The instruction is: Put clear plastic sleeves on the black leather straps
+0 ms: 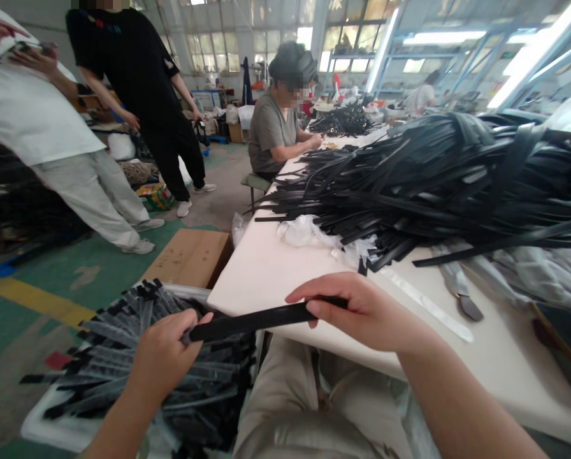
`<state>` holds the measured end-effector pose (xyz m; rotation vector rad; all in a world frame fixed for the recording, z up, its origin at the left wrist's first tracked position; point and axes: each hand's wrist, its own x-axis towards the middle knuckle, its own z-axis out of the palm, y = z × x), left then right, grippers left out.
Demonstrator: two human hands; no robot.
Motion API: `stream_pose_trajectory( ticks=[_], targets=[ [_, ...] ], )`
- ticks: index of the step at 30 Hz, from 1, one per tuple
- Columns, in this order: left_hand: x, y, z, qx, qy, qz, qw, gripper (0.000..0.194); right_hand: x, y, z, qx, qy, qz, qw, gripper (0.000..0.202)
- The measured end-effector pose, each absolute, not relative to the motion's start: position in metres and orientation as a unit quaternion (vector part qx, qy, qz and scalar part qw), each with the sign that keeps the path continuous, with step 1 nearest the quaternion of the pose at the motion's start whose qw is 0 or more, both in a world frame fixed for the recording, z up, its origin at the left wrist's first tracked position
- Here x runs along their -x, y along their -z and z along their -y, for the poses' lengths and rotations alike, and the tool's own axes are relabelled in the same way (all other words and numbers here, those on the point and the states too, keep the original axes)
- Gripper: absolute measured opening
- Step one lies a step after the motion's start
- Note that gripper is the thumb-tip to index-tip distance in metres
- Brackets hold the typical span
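Observation:
A black strap (257,320) is stretched between my two hands, just over the near edge of the white table (252,268). My left hand (171,344) is closed round its left end, above the bin of straps. Toward the other end, my right hand (357,312) pinches the strap between thumb and fingers. Further back on the table lies a large heap of black straps (433,172). Crumpled clear plastic (309,233) sits at the front of that heap.
To my left, a white bin (46,417) holds many straps in clear sleeves. Behind it stands a cardboard box (192,255). A seated person (276,127) works at the table's far side; two people stand at the left. A grey-tipped tag (469,307) lies at right.

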<state>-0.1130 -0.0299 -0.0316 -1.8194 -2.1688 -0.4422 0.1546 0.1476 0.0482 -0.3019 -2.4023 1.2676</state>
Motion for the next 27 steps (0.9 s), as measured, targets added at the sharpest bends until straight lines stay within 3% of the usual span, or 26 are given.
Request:
stream_pose_trajectory(
  ticks=[5, 9, 14, 21, 27],
  targets=[
    [0.113, 0.036, 0.032, 0.645, 0.155, 0.735, 0.143, 0.039, -0.157, -0.034, -0.152, 0.118, -0.343, 0.927, 0.093, 0.024],
    [0.107, 0.036, 0.029, 0.661, 0.14, 0.721, 0.155, 0.036, -0.147, -0.013, -0.145, 0.171, -0.468, 0.856, 0.139, 0.016],
    [0.101, 0.04, 0.025, 0.649, 0.159, 0.726, 0.163, 0.033, -0.135, 0.007, -0.129, 0.272, -0.644, 0.673, 0.239, 0.025],
    [0.08, 0.03, 0.015, 0.649, 0.153, 0.712, 0.22, 0.034, -0.109, -0.007, -0.099, 0.309, -0.618, 0.688, 0.22, 0.016],
    [0.075, 0.036, 0.01, 0.668, 0.173, 0.705, 0.161, 0.021, -0.075, 0.009, -0.081, 0.245, -0.576, 0.754, 0.199, 0.008]
  ],
)
